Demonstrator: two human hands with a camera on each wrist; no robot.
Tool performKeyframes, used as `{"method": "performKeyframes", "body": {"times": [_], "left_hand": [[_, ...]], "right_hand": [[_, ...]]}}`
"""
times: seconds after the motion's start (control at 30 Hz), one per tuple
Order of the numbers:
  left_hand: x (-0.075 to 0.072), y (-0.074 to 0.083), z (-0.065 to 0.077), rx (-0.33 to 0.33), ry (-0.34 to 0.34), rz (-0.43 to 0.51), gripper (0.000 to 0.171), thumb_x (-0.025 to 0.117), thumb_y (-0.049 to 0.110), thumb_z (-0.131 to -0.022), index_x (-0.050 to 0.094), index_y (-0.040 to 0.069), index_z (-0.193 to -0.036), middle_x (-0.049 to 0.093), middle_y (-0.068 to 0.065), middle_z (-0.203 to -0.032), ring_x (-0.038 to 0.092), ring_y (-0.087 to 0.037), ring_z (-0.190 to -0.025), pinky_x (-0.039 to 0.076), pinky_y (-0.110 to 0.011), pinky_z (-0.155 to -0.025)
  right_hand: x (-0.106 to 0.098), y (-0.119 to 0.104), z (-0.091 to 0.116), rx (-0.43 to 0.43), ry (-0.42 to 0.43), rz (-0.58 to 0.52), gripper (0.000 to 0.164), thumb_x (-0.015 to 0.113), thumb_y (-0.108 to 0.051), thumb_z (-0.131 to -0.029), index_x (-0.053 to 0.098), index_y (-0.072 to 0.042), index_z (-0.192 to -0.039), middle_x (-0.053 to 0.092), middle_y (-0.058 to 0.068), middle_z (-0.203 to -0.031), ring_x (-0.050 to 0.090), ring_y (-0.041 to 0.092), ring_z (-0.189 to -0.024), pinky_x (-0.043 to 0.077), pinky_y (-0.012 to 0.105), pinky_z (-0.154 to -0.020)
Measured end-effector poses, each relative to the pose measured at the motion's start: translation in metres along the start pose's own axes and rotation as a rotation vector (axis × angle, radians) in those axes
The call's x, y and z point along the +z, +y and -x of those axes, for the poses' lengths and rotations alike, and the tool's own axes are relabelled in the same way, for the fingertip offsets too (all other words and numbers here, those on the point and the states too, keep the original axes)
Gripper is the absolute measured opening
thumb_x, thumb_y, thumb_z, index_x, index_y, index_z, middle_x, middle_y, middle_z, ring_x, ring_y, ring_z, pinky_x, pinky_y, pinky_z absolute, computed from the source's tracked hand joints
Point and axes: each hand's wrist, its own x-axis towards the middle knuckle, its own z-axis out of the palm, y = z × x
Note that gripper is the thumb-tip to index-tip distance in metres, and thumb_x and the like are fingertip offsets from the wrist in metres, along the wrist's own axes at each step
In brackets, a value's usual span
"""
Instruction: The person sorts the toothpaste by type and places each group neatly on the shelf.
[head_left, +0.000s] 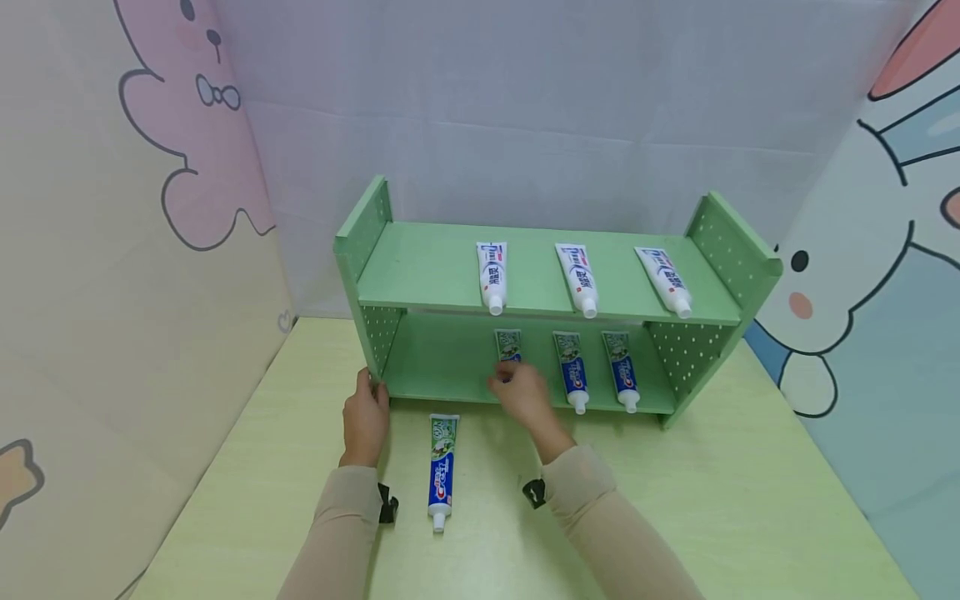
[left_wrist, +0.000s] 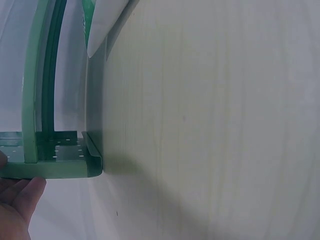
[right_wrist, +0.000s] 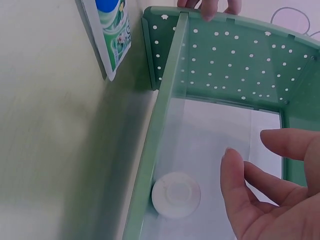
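Observation:
My left hand [head_left: 366,421] grips the lower left side panel of a green two-tier shelf [head_left: 427,258], thumb and fingers on either side of its edge. Over the lower tier, my right hand [head_left: 522,396] is at the leftmost green-and-blue toothpaste tube [head_left: 507,340] there, hiding its lower part. The right wrist view shows thumb and fingers spread, apart from a round white cap [right_wrist: 176,195] at the tier's front edge. Another green-and-blue toothpaste tube [head_left: 443,462] lies on the table between my forearms, cap towards me.
Two more green-and-blue tubes, a middle one [head_left: 573,371] and a right one [head_left: 621,371], lie on the lower tier. The upper tier bears three white toothpaste tubes [head_left: 492,277]. Perforated side panels [head_left: 738,258] stand at both ends; a curtain [head_left: 525,108] hangs behind.

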Motion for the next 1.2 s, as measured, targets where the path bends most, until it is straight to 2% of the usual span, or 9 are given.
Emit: {"method": "performKeyframes", "body": {"times": [0.2,0.57,0.87,1.2], "left_hand": [[0.000,0.000,-0.001,-0.010,-0.010,0.005,0.032,0.050,0.010,-0.102,0.046,0.000,-0.132,0.065,-0.030,-0.105,0.066,-0.040,-0.087,0.050,-0.053,-0.068],[-0.002,0.002,0.000,-0.004,-0.011,0.010,0.032,0.050,0.010,-0.103,0.046,0.000,-0.133,0.065,-0.029,-0.104,0.066,-0.039,-0.085,0.050,-0.053,-0.067],[-0.002,0.001,0.000,0.001,-0.007,0.000,0.032,0.050,0.009,-0.103,0.046,-0.001,-0.133,0.065,-0.030,-0.103,0.067,-0.040,-0.085,0.050,-0.053,-0.067],[-0.002,0.002,0.000,-0.006,-0.009,-0.009,0.032,0.049,0.009,-0.103,0.046,-0.001,-0.133,0.065,-0.031,-0.104,0.066,-0.042,-0.087,0.050,-0.054,-0.069]], "right_hand": [[0.005,-0.001,0.006,-0.010,-0.023,-0.032,0.039,0.064,-0.014,-0.093,0.060,0.002,-0.128,0.064,0.013,-0.115,0.061,0.028,-0.098,0.051,0.039,-0.078],[0.020,0.002,0.020,-0.030,-0.062,-0.015,0.037,0.067,-0.013,-0.092,0.062,0.003,-0.125,0.066,0.012,-0.109,0.062,0.028,-0.095,0.052,0.036,-0.074],[0.032,0.005,0.031,0.002,-0.106,-0.058,0.038,0.068,-0.013,-0.092,0.061,0.002,-0.125,0.064,0.010,-0.109,0.061,0.025,-0.091,0.052,0.036,-0.073],[0.048,0.012,0.041,-0.045,-0.134,-0.045,0.038,0.070,-0.009,-0.089,0.063,0.006,-0.123,0.066,0.009,-0.100,0.062,0.021,-0.081,0.050,0.032,-0.065]]}}
